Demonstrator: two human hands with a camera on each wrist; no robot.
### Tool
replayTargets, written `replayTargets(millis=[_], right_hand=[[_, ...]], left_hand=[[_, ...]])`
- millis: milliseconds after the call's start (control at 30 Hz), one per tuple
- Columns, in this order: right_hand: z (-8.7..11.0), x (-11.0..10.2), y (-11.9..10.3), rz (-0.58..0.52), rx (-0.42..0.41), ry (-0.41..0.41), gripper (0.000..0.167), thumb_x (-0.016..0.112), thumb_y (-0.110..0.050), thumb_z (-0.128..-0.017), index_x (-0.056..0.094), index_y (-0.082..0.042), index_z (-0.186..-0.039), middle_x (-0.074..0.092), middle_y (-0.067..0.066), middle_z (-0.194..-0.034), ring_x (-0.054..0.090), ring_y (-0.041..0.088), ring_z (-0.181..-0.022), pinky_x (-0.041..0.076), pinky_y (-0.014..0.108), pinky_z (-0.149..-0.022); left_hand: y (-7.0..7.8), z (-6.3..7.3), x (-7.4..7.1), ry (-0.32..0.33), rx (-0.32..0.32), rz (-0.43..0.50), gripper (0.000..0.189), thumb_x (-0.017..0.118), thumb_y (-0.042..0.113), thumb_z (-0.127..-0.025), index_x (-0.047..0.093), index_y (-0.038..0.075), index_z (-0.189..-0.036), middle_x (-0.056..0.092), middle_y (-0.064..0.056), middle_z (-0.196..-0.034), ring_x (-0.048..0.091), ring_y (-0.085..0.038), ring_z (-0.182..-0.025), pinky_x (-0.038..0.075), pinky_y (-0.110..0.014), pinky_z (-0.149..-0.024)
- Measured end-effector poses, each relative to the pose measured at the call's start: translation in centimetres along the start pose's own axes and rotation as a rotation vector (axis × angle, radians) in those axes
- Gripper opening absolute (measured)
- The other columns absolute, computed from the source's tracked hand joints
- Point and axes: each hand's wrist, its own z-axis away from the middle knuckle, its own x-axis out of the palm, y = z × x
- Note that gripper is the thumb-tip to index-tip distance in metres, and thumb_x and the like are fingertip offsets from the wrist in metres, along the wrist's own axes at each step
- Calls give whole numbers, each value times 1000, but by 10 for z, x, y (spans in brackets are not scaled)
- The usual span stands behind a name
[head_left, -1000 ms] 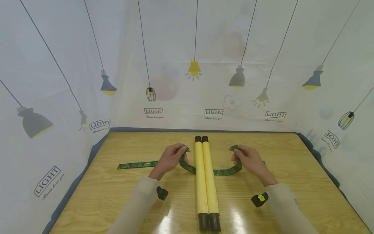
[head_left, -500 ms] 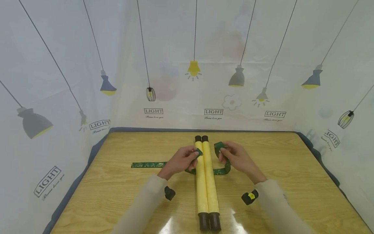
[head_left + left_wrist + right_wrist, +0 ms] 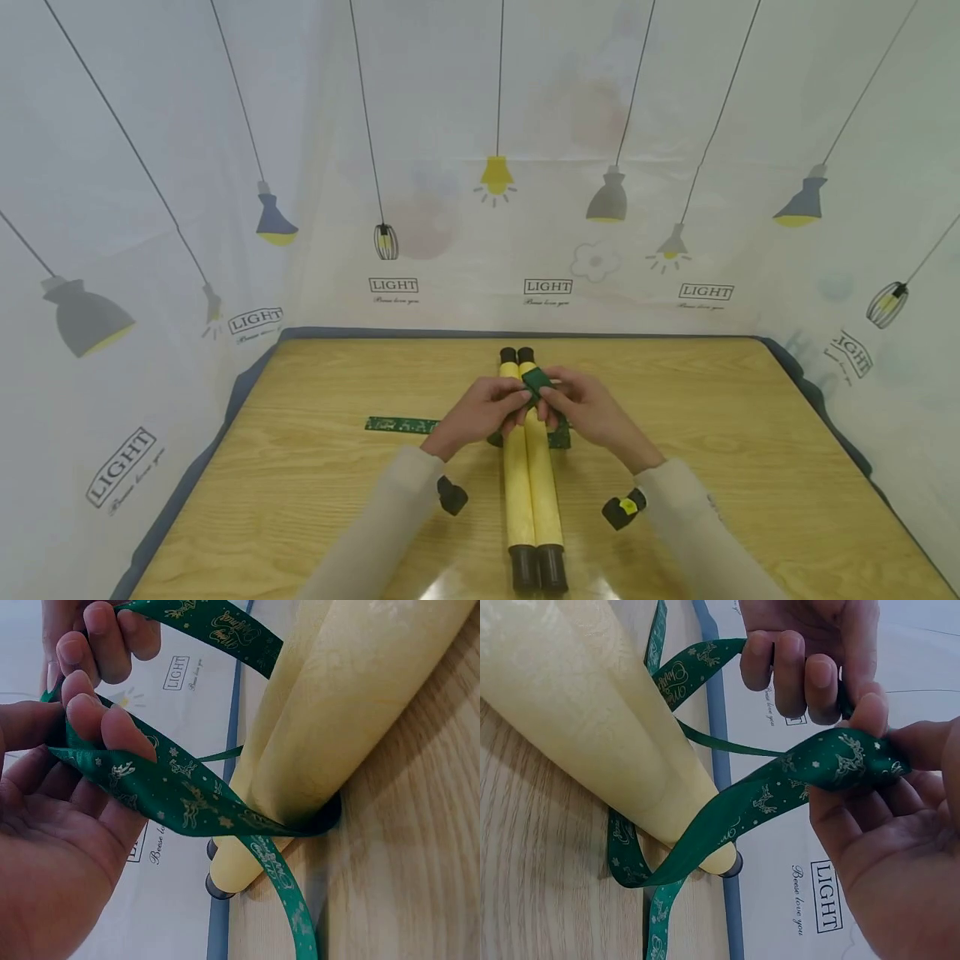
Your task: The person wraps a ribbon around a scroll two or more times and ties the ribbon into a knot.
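A green satin ribbon printed with pale reindeer and lettering (image 3: 705,832) runs under two long yellow rolls with dark end caps (image 3: 519,492), which lie side by side. It comes up on both sides of the rolls, and its held parts meet above their far half. The left hand (image 3: 486,408) pinches the ribbon between thumb and fingers over the rolls; the right hand (image 3: 588,408) pinches it just beside, slightly farther right. Whether the two strands cross is hidden by the fingers. One flat ribbon tail (image 3: 397,425) lies left of the rolls on the light wood-grain table (image 3: 300,508). Beyond the rolls' far end stands a white sheet printed with hanging lamps (image 3: 450,267).

The step in hand looks like bringing the strands together — probably to cross them. The next move seems to call for passing one strand around the other while both stay pinched.
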Motion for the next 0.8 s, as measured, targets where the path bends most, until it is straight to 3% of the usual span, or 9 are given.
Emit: replayTargets(millis=[167, 433, 667, 800], right_hand=[[1, 0, 2, 33, -23, -44, 38, 52, -13, -108, 52, -3, -145, 69, 26, -83, 64, 28, -64, 56, 32, -60], [1, 0, 1, 24, 25, -130, 42, 54, -16, -108, 48, -8, -149, 74, 29, -87, 68, 27, -60, 56, 31, -57], [0, -1, 2, 18, 118, -175, 25, 56, -23, -108, 54, -7, -127, 74, 30, -97, 71, 24, -67, 60, 42, -60], [1, -4, 7, 67, 135, -186, 29, 59, -30, -106, 53, -4, -117, 76, 25, -97, 72, 24, -73, 61, 50, -67]], left_hand=[[-1, 1, 0, 3, -14, 3, 26, 54, 23, -108, 68, 7, -92, 61, -16, -77, 52, -15, -59, 47, -33, -58], [-1, 3, 1, 4, -9, -18, 42, 61, 40, -104, 69, -2, -102, 59, -7, -75, 50, -14, -58, 47, -44, -57], [-2, 3, 1, 15, 9, -65, 40, 61, 34, -104, 68, -2, -89, 57, -1, -67, 48, -13, -56, 44, -29, -53], [-2, 4, 0, 25, 18, -92, 40, 60, 33, -105, 67, -3, -87, 57, 0, -66, 49, -15, -55, 43, -25, -53]])
